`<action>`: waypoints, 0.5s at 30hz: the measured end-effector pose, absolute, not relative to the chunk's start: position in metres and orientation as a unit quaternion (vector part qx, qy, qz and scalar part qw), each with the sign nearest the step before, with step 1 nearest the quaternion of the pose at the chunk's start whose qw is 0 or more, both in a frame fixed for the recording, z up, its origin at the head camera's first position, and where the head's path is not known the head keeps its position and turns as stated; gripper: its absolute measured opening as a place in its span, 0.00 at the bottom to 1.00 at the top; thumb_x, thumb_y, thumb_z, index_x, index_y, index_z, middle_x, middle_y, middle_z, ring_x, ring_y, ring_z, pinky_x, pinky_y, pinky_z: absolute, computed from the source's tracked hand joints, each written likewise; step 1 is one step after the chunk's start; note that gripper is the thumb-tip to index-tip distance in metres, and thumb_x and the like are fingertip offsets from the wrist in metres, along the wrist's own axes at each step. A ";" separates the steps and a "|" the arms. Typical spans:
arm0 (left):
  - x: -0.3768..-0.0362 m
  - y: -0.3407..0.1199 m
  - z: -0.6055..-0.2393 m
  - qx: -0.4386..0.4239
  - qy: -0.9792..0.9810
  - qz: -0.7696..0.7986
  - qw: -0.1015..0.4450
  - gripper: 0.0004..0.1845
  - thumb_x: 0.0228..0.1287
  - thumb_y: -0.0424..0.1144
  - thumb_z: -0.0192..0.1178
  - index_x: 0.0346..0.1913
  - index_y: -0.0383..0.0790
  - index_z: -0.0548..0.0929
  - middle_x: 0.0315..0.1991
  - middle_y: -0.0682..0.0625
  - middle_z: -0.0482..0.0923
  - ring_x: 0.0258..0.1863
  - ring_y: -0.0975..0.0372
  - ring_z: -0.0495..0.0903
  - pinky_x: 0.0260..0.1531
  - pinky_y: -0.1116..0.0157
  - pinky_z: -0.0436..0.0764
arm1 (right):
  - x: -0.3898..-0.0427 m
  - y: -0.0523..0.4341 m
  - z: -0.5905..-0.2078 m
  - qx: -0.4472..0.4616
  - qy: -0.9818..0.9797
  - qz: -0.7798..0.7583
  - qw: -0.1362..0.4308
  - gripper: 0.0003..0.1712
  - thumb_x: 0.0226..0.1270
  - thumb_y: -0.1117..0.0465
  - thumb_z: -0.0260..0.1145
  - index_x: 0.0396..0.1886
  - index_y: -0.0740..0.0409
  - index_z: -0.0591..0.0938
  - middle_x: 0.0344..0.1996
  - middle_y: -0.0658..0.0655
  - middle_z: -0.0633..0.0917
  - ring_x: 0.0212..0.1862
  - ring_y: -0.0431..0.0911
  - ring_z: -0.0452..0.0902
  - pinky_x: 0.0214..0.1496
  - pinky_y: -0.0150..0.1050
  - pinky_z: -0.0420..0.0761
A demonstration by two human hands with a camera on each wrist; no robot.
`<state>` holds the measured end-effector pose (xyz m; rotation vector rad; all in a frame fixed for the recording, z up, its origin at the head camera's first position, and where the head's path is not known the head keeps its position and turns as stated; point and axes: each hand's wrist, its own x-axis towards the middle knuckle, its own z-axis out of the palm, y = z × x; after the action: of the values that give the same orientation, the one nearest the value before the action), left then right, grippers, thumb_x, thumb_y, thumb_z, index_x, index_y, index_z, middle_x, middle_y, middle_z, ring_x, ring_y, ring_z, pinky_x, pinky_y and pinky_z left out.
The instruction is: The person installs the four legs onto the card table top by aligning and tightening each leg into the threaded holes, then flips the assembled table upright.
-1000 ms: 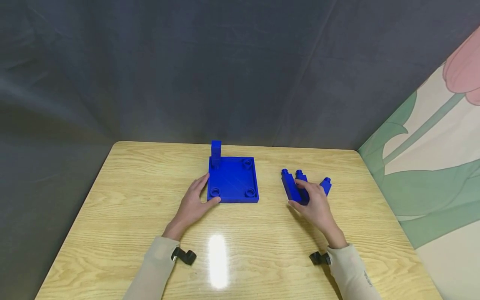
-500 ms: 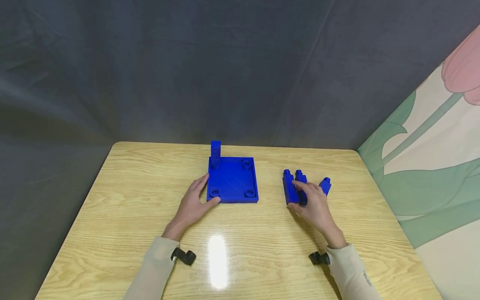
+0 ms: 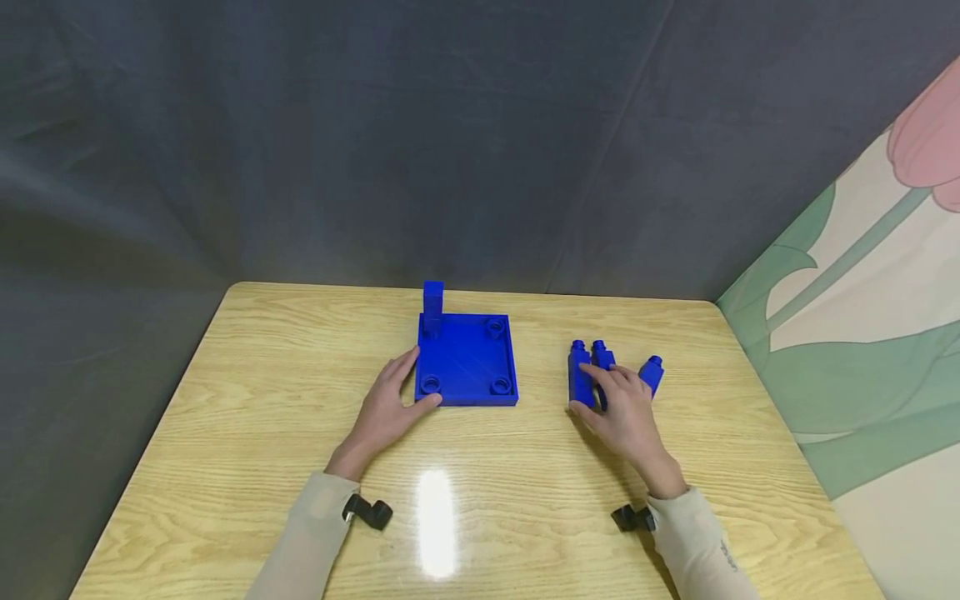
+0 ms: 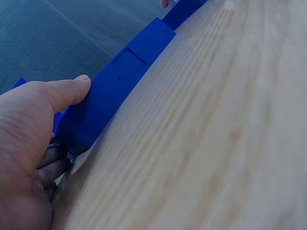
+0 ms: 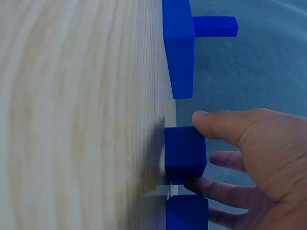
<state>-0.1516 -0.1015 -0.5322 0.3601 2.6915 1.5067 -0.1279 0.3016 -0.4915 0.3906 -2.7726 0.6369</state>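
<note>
At nine o'clock of the blue base plate [image 3: 467, 360], the left hand [image 3: 388, 407] grips its near-left corner. Bare wooden table [image 3: 247, 400] lies leftward. At three o'clock, the right hand [image 3: 621, 410] pinches the leftmost blue peg [image 3: 579, 377] between thumb and fingers.

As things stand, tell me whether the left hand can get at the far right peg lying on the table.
Probably not easily: the left hand holds the base plate, and the right hand lies between it and that peg.
</note>
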 end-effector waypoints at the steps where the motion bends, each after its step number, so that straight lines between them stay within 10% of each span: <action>1: -0.152 -0.101 -0.532 0.116 0.867 0.485 0.018 0.53 0.74 0.53 0.74 0.91 0.42 0.56 0.88 0.38 0.58 0.87 0.40 0.56 0.83 0.34 0.59 | -0.128 0.301 -0.491 0.134 -0.957 0.219 0.135 0.37 0.63 0.60 0.87 0.71 0.62 0.85 0.60 0.76 0.87 0.70 0.77 0.73 0.72 0.79 0.63; 15: -0.151 -0.102 -0.531 0.114 0.868 0.482 0.021 0.53 0.75 0.55 0.74 0.91 0.42 0.56 0.88 0.39 0.58 0.87 0.40 0.56 0.83 0.34 0.60 | -0.127 0.303 -0.492 0.135 -0.953 0.237 0.133 0.37 0.63 0.67 0.82 0.72 0.65 0.83 0.63 0.75 0.87 0.73 0.76 0.72 0.72 0.79 0.60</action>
<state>-0.1509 -0.1017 -0.5311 0.3538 2.6913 1.4952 -0.1270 0.3030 -0.4918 0.3907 -2.7638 0.6866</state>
